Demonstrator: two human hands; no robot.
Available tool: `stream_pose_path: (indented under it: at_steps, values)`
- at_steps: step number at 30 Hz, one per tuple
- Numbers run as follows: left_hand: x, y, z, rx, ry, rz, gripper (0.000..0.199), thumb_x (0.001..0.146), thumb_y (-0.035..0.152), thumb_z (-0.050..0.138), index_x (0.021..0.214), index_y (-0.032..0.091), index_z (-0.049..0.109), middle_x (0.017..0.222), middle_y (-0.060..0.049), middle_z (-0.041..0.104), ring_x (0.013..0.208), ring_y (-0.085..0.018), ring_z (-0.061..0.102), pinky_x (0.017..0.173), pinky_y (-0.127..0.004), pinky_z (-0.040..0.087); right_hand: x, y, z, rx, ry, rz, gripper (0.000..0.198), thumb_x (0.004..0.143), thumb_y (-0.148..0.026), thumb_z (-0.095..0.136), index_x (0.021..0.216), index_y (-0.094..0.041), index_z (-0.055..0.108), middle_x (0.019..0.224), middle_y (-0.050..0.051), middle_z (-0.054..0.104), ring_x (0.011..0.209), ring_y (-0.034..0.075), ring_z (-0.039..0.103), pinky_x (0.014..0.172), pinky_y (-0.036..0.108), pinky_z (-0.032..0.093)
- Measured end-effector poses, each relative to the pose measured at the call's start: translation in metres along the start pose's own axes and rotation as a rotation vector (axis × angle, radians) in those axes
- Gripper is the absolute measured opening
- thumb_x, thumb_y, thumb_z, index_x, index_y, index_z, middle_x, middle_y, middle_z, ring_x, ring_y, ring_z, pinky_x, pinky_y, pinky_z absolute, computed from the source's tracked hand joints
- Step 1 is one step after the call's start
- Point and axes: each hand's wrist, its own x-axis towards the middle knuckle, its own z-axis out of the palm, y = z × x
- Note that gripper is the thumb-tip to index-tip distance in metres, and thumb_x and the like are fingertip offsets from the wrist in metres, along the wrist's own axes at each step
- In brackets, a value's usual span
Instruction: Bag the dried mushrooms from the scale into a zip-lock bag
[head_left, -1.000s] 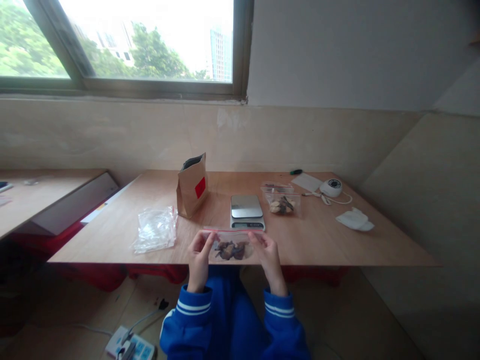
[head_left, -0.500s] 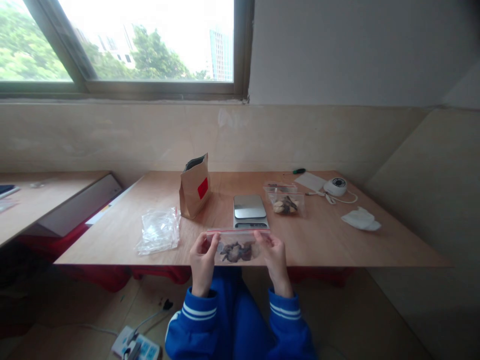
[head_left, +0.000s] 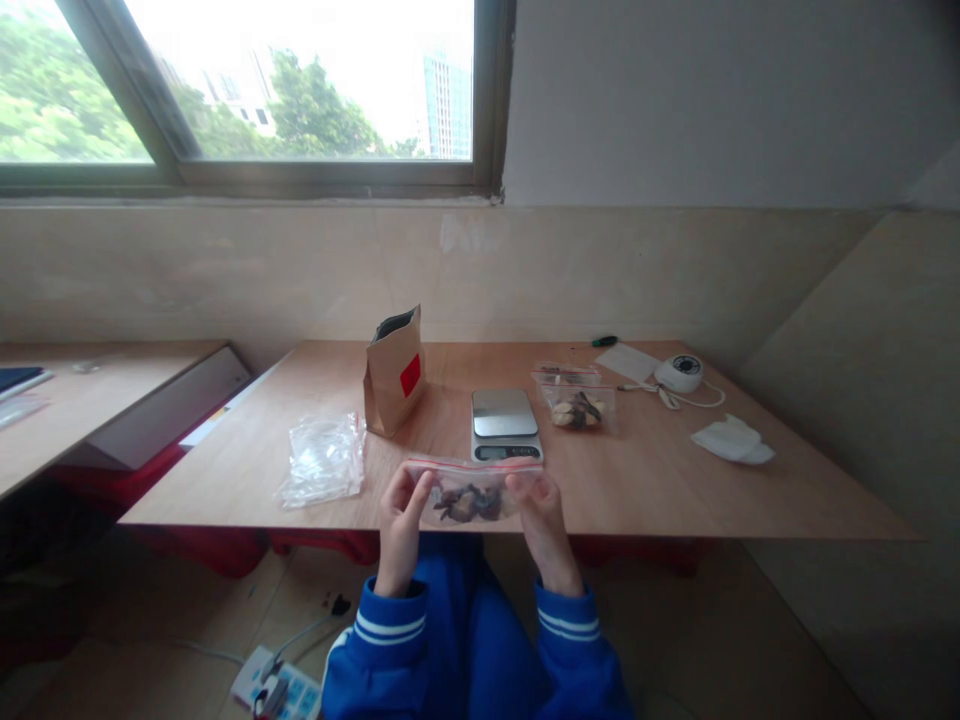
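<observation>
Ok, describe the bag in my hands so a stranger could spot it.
Find the near edge of the wooden table, in front of the scale. There, between left hand and right hand, is a clear red-striped bag of dark pieces. Only it is held; the filled bag right of the scale shows pale pieces too.

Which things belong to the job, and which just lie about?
Likely used:
held clear plastic bag of dark pieces
flat silver scale
brown paper bag
flat clear plastic bags
filled clear plastic bag

Likely lying about:
round white device
crumpled white item
green-handled tool
</observation>
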Motion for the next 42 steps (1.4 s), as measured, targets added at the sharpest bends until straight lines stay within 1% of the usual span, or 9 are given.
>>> stream_pose_path:
  at_steps: [3, 7, 13, 21, 29, 33, 35, 39, 42]
  values:
    - [0.002, -0.001, -0.007, -0.043, -0.030, -0.026, 0.023, 0.079, 0.037, 0.068, 0.071, 0.017, 0.059, 0.066, 0.003, 0.058, 0.065, -0.010, 0.052, 0.063, -0.020, 0.042, 0.000, -0.001, 0.002, 0.019, -0.110, 0.041, 0.028, 0.069, -0.038, 0.078, 0.089, -0.021, 0.070, 0.089, 0.003, 0.073, 0.085, 0.019, 0.067, 0.081, 0.032, 0.052]
    - [0.003, -0.004, -0.012, -0.078, -0.019, -0.068, 0.024, 0.076, 0.033, 0.071, 0.066, 0.016, 0.058, 0.062, 0.004, 0.056, 0.062, -0.009, 0.051, 0.062, -0.020, 0.042, 0.000, -0.003, 0.007, -0.005, -0.152, 0.093, 0.026, 0.072, -0.039, 0.076, 0.088, -0.020, 0.072, 0.087, 0.003, 0.074, 0.083, 0.018, 0.067, 0.081, 0.031, 0.052]
    - [0.002, -0.005, -0.014, -0.084, -0.003, -0.083, 0.019, 0.076, 0.033, 0.071, 0.074, 0.016, 0.063, 0.069, 0.002, 0.063, 0.068, -0.012, 0.057, 0.067, -0.021, 0.045, 0.001, -0.003, 0.011, -0.063, -0.134, 0.066, 0.024, 0.075, -0.040, 0.073, 0.086, -0.019, 0.073, 0.084, 0.003, 0.074, 0.080, 0.018, 0.067, 0.076, 0.030, 0.053]
    - [0.001, 0.006, -0.013, 0.058, 0.018, -0.037, 0.022, 0.075, 0.036, 0.072, 0.083, 0.016, 0.067, 0.074, 0.000, 0.068, 0.074, -0.014, 0.062, 0.070, -0.023, 0.049, 0.001, -0.001, 0.010, -0.122, -0.100, 0.021, 0.020, 0.076, -0.038, 0.071, 0.083, -0.019, 0.072, 0.079, 0.003, 0.074, 0.076, 0.018, 0.068, 0.072, 0.029, 0.054]
    - [-0.002, -0.001, -0.005, 0.080, 0.072, -0.045, 0.023, 0.074, 0.036, 0.073, 0.083, 0.015, 0.068, 0.075, -0.002, 0.071, 0.073, -0.016, 0.065, 0.070, -0.026, 0.051, 0.001, -0.002, 0.007, -0.180, -0.057, -0.042, 0.016, 0.078, -0.035, 0.070, 0.076, -0.019, 0.068, 0.070, 0.000, 0.066, 0.067, 0.014, 0.062, 0.064, 0.024, 0.051]
    - [-0.001, -0.004, 0.000, 0.069, 0.112, -0.042, 0.024, 0.073, 0.037, 0.073, 0.081, 0.015, 0.066, 0.074, -0.001, 0.070, 0.071, -0.016, 0.064, 0.069, -0.025, 0.051, 0.001, -0.002, 0.007, -0.191, -0.053, -0.052, 0.016, 0.078, -0.035, 0.070, 0.076, -0.019, 0.067, 0.070, -0.001, 0.063, 0.067, 0.014, 0.061, 0.063, 0.023, 0.049]
    - [0.000, -0.004, 0.000, 0.042, 0.096, -0.064, 0.025, 0.074, 0.039, 0.071, 0.082, 0.016, 0.065, 0.075, -0.001, 0.070, 0.073, -0.016, 0.065, 0.069, -0.025, 0.051, 0.002, -0.002, 0.007, -0.179, -0.058, -0.038, 0.017, 0.078, -0.035, 0.070, 0.076, -0.019, 0.066, 0.070, -0.001, 0.063, 0.066, 0.013, 0.060, 0.063, 0.023, 0.049]
    - [0.003, -0.002, -0.007, 0.008, -0.022, -0.103, 0.024, 0.076, 0.039, 0.070, 0.084, 0.017, 0.066, 0.077, 0.000, 0.069, 0.077, -0.015, 0.065, 0.073, -0.024, 0.051, 0.003, -0.003, 0.006, -0.124, -0.098, -0.002, 0.016, 0.079, -0.036, 0.070, 0.080, -0.020, 0.066, 0.074, -0.001, 0.066, 0.071, 0.014, 0.063, 0.067, 0.023, 0.050]
    - [0.002, 0.001, -0.010, 0.010, -0.098, -0.125, 0.027, 0.075, 0.038, 0.071, 0.090, 0.017, 0.068, 0.083, -0.001, 0.070, 0.080, -0.016, 0.066, 0.072, -0.024, 0.052, 0.001, -0.005, 0.006, -0.084, -0.213, 0.049, 0.019, 0.080, -0.036, 0.068, 0.092, -0.021, 0.067, 0.089, 0.001, 0.070, 0.084, 0.016, 0.066, 0.077, 0.025, 0.052]
